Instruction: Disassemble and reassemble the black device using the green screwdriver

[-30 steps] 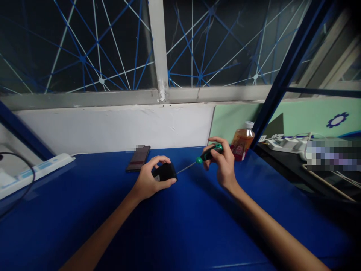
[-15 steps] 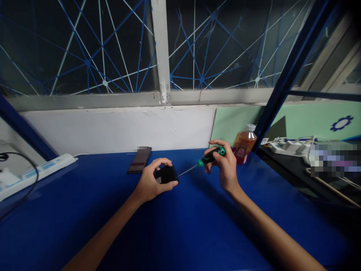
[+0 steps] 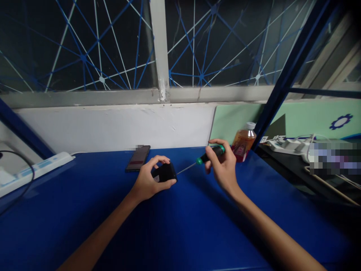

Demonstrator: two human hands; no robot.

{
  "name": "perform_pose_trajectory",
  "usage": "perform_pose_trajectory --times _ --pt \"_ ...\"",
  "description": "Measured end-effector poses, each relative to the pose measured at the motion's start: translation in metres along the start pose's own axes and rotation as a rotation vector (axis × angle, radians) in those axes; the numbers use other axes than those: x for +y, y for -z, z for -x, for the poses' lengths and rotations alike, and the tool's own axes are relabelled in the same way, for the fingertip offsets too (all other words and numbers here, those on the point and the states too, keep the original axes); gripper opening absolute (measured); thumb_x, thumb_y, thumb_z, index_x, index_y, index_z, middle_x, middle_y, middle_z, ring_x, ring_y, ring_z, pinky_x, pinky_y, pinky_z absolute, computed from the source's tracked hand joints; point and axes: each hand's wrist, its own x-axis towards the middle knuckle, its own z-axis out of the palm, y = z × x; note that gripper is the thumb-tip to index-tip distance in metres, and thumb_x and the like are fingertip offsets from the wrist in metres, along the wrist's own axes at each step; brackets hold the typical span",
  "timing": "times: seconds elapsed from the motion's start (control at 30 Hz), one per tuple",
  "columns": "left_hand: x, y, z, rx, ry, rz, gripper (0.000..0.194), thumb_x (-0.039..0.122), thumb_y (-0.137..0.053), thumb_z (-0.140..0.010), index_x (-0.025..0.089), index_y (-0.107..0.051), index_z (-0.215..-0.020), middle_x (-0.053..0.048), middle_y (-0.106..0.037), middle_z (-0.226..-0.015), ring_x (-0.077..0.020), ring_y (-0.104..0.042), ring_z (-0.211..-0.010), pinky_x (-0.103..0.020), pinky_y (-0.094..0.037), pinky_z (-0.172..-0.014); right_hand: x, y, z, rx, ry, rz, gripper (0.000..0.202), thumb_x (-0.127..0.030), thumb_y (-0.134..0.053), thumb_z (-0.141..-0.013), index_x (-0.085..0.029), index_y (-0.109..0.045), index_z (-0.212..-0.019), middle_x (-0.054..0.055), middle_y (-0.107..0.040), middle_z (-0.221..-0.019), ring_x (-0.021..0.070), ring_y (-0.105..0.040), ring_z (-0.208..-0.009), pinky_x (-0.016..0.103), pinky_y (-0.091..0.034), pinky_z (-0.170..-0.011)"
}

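My left hand (image 3: 150,177) grips a small black box-shaped device (image 3: 165,172) by its opposite edges, fingers on the far side and thumb on the near side. A pale label shows on the device next to my palm. In my right hand (image 3: 224,165) is a screwdriver (image 3: 212,153) with a black and green handle, held between thumb and fingers. Its thin metal shaft slants down to the left, and the tip meets the right end face of the device. Whether the tip sits in a screw is too small to make out.
A smartphone (image 3: 138,158) lies behind my left hand on the blue table (image 3: 180,233). Behind my right hand stands a bottle of amber drink (image 3: 244,141). A white power strip (image 3: 36,171) with a black cable is at the left; another power strip (image 3: 291,146) lies on the right.
My right thumb and fingers have shifted on the screwdriver handle, which looks turned a little. The device stays in my left hand, and the view has tilted slightly.
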Motion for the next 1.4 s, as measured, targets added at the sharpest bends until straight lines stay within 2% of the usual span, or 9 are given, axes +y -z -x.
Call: perform_pose_trajectory --times 0.17,0.4,0.57,0.67,0.87,0.97,1.1,1.2,1.4 --pt "0.000 -0.001 0.000 0.001 -0.008 0.008 0.038 0.033 -0.073 -0.067 0.024 -0.055 -0.099 -0.007 -0.062 -0.110 -0.0279 -0.058 -0.103 -0.044 -0.046 -0.082 0.001 0.002 -0.001 -0.071 0.009 -0.127 0.029 -0.034 -0.049 -0.086 -0.023 -0.043 -0.112 -0.001 -0.059 -0.076 0.0088 -0.053 -0.040 0.025 -0.045 -0.039" --pt "-0.001 -0.001 -0.001 -0.003 -0.005 0.011 0.038 0.033 -0.074 -0.067 0.026 -0.055 -0.099 -0.007 -0.062 -0.111 -0.0278 -0.058 -0.103 -0.043 -0.045 -0.082 -0.002 0.000 0.001 0.095 0.074 0.084 0.027 -0.039 -0.067 -0.079 -0.021 -0.055 -0.096 -0.005 -0.051 -0.055 0.0101 -0.050 -0.039 0.024 -0.041 -0.039" --pt "0.000 -0.001 -0.001 -0.003 -0.009 0.018 0.036 0.033 -0.073 -0.067 0.025 -0.055 -0.097 -0.007 -0.062 -0.111 -0.0278 -0.058 -0.103 -0.043 -0.045 -0.081 0.005 0.003 0.000 0.024 0.084 -0.011 0.024 -0.036 -0.055 -0.087 -0.020 -0.053 -0.104 -0.001 -0.058 -0.065 0.0120 -0.056 -0.046 0.027 -0.045 -0.046" --pt "0.001 -0.001 -0.001 -0.003 -0.012 0.019 0.034 0.033 -0.074 -0.066 0.025 -0.056 -0.095 -0.007 -0.062 -0.111 -0.0280 -0.058 -0.103 -0.043 -0.045 -0.081 0.008 0.003 -0.001 -0.011 0.082 -0.079 0.023 -0.033 -0.054 -0.087 -0.021 -0.050 -0.106 0.000 -0.060 -0.075 0.0100 -0.054 -0.045 0.027 -0.045 -0.045" --pt "0.000 -0.001 0.000 -0.011 -0.005 0.025 0.030 0.033 -0.075 -0.065 0.023 -0.055 -0.086 -0.007 -0.061 -0.113 -0.0277 -0.058 -0.104 -0.044 -0.045 -0.084 0.003 0.000 0.000 0.088 0.087 0.083 0.028 -0.037 -0.067 -0.080 -0.021 -0.054 -0.100 -0.006 -0.051 -0.058 0.0100 -0.052 -0.040 0.024 -0.042 -0.040" --pt "0.001 -0.001 0.001 -0.009 0.000 0.033 0.030 0.032 -0.075 -0.065 0.022 -0.053 -0.083 -0.008 -0.061 -0.113 -0.0271 -0.058 -0.105 -0.043 -0.045 -0.085 0.003 0.001 -0.001 0.114 0.100 0.127 0.030 -0.038 -0.071 -0.077 -0.021 -0.056 -0.096 -0.006 -0.052 -0.058 0.0094 -0.052 -0.039 0.023 -0.040 -0.038" --pt "0.003 0.000 0.000 -0.015 0.010 0.061 0.028 0.029 -0.075 -0.064 0.021 -0.052 -0.077 -0.008 -0.061 -0.112 -0.0263 -0.058 -0.106 -0.043 -0.045 -0.089 0.006 0.005 -0.004 -0.005 0.090 -0.021 0.021 -0.037 -0.054 -0.088 -0.020 -0.053 -0.102 -0.002 -0.058 -0.070 0.0099 -0.056 -0.044 0.025 -0.045 -0.044" --pt "0.004 0.000 -0.002 -0.010 0.008 0.077 0.029 0.029 -0.076 -0.064 0.021 -0.050 -0.074 -0.009 -0.061 -0.110 -0.0267 -0.057 -0.107 -0.045 -0.044 -0.092 0.007 0.006 -0.005 -0.090 0.078 -0.135 0.019 -0.030 -0.049 -0.088 -0.021 -0.050 -0.105 0.000 -0.060 -0.078 0.0093 -0.056 -0.045 0.026 -0.046 -0.044" --pt "0.004 0.000 -0.002 -0.021 0.004 0.068 0.029 0.030 -0.077 -0.064 0.021 -0.050 -0.070 -0.010 -0.061 -0.112 -0.0280 -0.057 -0.109 -0.048 -0.043 -0.093 0.001 0.005 -0.005 0.015 0.082 0.043 0.022 -0.033 -0.063 -0.082 -0.020 -0.054 -0.097 -0.005 -0.053 -0.059 0.0095 -0.052 -0.039 0.024 -0.041 -0.040"
